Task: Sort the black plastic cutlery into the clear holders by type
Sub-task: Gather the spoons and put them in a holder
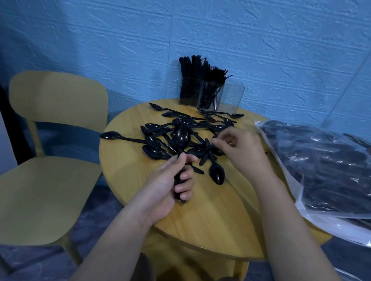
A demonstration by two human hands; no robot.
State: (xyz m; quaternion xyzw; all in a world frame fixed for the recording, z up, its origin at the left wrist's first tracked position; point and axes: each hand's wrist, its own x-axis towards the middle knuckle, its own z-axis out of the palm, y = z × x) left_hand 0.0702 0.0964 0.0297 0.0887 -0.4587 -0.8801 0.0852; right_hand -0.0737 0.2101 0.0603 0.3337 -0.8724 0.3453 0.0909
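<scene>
Glossy black plastic spoons point(175, 136) with oval bowls and slim handles lie heaped at the centre of the round wooden table point(213, 213). The left hand point(169, 185) grips a bundle of spoon handles with curled fingers; the right hand point(237, 149) pinches a piece at the heap's right edge. Three clear square holders point(231, 99) stand at the far edge, the left two filled with black cutlery.

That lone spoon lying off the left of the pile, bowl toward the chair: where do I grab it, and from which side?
Pinch the lone spoon by its handle, just right of the bowl, coming down from above. The handle lies flat on the table with bare wood either side there, while its far end runs under the pile. Then slide it out leftward. The left hand already holds spoons; the right hand is likelier.
</scene>
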